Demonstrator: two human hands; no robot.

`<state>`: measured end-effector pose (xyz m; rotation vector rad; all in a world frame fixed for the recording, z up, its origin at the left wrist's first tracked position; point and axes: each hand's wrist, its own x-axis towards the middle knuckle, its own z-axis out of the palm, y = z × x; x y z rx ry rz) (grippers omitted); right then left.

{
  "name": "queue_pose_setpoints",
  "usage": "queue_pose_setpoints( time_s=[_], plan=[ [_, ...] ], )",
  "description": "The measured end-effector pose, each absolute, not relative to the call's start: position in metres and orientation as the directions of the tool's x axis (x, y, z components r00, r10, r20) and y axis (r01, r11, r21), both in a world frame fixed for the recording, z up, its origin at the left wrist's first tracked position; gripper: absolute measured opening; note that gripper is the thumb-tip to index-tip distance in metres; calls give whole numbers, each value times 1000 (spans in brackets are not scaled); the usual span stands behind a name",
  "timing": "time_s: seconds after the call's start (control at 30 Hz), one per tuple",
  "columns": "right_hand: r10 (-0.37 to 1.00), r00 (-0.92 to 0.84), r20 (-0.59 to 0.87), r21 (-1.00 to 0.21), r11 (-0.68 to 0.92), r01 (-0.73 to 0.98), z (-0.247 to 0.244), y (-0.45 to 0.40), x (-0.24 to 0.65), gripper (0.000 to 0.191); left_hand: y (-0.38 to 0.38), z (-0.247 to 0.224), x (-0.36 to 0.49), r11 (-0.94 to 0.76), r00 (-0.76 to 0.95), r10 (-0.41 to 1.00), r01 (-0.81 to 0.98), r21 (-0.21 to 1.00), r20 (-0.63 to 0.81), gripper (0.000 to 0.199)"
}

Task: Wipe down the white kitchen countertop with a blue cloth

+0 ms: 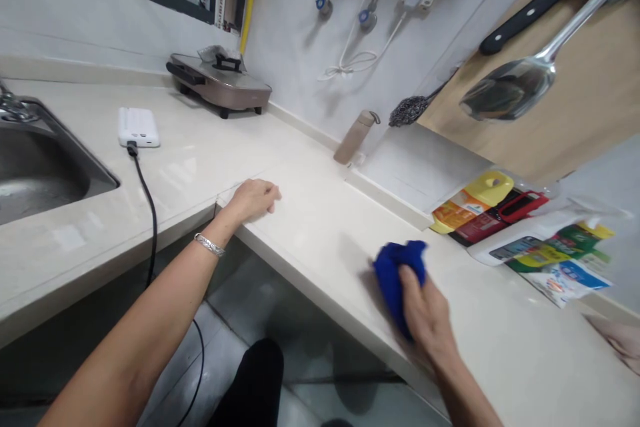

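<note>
My right hand (425,310) grips a bunched dark blue cloth (395,277) at the front part of the white counter (310,213). The cloth is crumpled, with its upper end sticking up past my thumb; whether its underside touches the counter I cannot tell. My left hand (255,200), with a silver bracelet (209,245) on its wrist, rests at the counter's inner corner. Its fingers are curled in, and I see nothing in them.
A steel sink (40,160) lies left, near a white power bank (139,127) with a black cable (151,213). An electric pan (220,80) and a brown bottle (356,138) stand behind. Cleaning bottles (473,200) line the right wall, below a hanging ladle (515,83) and knife (535,10).
</note>
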<state>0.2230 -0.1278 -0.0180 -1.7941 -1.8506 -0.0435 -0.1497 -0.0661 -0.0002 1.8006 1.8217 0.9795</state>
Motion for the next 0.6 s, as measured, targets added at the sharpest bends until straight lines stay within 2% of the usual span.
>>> queue_pose_setpoints(
  time_s=[0.07, 0.17, 0.3, 0.43, 0.53, 0.6],
  plan=[
    [870, 110, 481, -367, 85, 926, -11, -118, 264, 77, -66, 1, -150, -71, -87, 979, 698, 713, 182, 36],
    [861, 78, 503, -348, 119, 930, -5, -117, 298, 84, -66, 1, -150, -68, -69, 984, 703, 708, 163, 37],
    [907, -189, 376, -229, 289, 930, -1, -131, 291, 72, -67, 2, -150, -58, -74, 986, 685, 726, 149, 38],
    [840, -356, 409, -196, 462, 865, -2, -141, 276, 57, -68, 5, -148, -58, -69, 988, 669, 741, 140, 37],
    [809, -527, 261, -149, 573, 806, -11, -141, 273, 56, -71, 9, -145, -55, -68, 988, 683, 729, 138, 37],
    [816, -538, 210, -129, 569, 812, -15, -139, 273, 56, -73, 11, -144, -57, -62, 988, 702, 710, 141, 38]
  ],
)
